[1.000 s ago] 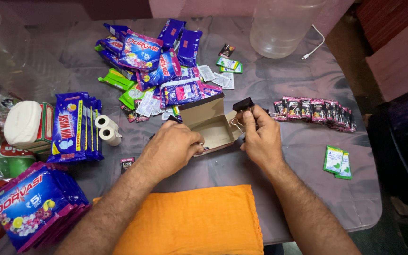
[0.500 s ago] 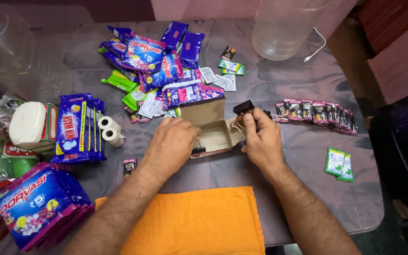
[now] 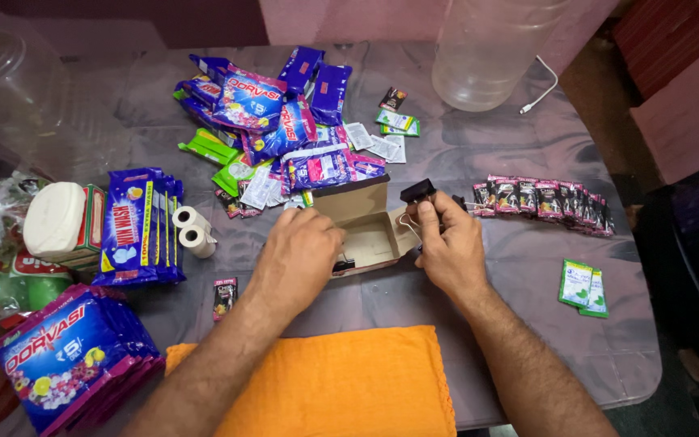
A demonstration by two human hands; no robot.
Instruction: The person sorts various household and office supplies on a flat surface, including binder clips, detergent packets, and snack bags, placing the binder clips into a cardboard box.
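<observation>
- right hand (image 3: 445, 243) pinches black metal binder clip (image 3: 418, 191) at right wall of small open brown cardboard box (image 3: 366, 235)
- left hand (image 3: 299, 255) curled over box's left side, black clip under fingers
- box sits between both hands, right nearer the clip

An open cardboard box (image 3: 370, 235) is set at the middle of the desk (image 3: 527, 291), with a heap of packets (image 3: 273, 121) behind it, a row of sachets (image 3: 540, 198) to its right (two more sachets (image 3: 582, 287) nearer), paper rolls (image 3: 192, 229) to its left and a folded cloth (image 3: 341, 384) before it.
</observation>
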